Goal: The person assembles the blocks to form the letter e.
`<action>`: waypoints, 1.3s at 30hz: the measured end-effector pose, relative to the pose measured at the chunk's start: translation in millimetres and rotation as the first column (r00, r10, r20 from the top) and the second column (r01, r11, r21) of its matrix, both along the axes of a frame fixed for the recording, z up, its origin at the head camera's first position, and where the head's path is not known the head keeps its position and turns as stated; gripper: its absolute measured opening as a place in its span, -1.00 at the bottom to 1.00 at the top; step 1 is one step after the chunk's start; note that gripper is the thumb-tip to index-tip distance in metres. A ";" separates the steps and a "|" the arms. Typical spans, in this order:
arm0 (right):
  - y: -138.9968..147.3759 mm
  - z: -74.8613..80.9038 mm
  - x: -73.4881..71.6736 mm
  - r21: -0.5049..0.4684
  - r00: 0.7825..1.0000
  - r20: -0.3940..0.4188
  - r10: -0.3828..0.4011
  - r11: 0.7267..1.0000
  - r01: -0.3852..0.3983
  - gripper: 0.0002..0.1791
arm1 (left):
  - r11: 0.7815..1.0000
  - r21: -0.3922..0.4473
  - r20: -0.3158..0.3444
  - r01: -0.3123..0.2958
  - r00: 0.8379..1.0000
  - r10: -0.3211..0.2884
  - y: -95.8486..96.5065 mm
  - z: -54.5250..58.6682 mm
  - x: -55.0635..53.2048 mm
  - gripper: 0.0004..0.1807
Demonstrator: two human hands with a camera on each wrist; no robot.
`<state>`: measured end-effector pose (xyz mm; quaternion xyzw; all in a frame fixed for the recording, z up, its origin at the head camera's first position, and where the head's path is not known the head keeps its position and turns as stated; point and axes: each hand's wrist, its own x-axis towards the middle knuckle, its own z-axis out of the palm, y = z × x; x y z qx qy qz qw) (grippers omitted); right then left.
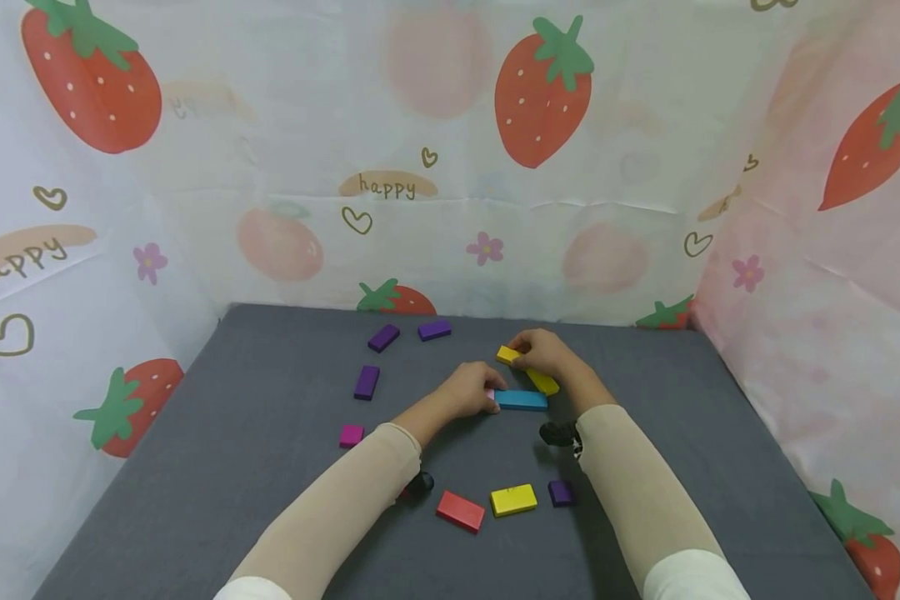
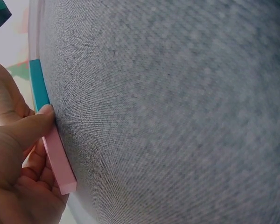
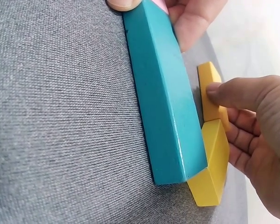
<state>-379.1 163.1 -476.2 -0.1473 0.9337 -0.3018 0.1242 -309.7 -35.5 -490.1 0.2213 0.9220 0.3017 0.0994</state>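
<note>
Near the table's middle, my left hand (image 1: 471,390) pinches a pink block (image 2: 59,163) and a blue block (image 1: 523,401) where their ends meet, the thumb lying over the joint. The two lie end to end in one line. Just beyond, my right hand (image 1: 546,353) pinches an orange-yellow block (image 3: 209,72) between thumb and fingers. Its near end meets a yellow block (image 3: 215,163), which slants down to the blue block's right end. In the head view the left fingers hide most of the pink block.
Purple blocks (image 1: 383,337) lie at the back left, with a magenta block (image 1: 352,436) left of my left forearm. Toward the front are a red block (image 1: 461,511), another yellow block (image 1: 513,500) and a small purple block (image 1: 560,493). Printed cloth walls surround the grey table (image 1: 255,400).
</note>
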 end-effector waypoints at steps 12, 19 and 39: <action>4.0 -0.3 -2.2 0.000 1.000 -0.001 -0.008 1.000 0.008 -0.60 | 1.000 -0.006 0.006 -0.001 1.000 0.001 2.9 1.7 -1.6 -0.63; 4.5 -1.0 -0.3 0.003 1.000 -0.011 -0.006 1.000 0.006 -0.59 | 1.000 -0.008 0.002 0.006 1.000 -0.006 3.0 2.9 0.1 -0.62; 13.9 -1.2 30.5 0.005 0.995 -0.102 -0.024 1.000 0.024 -0.50 | 1.000 0.004 -0.003 0.001 1.000 -0.001 0.2 5.5 5.4 -0.63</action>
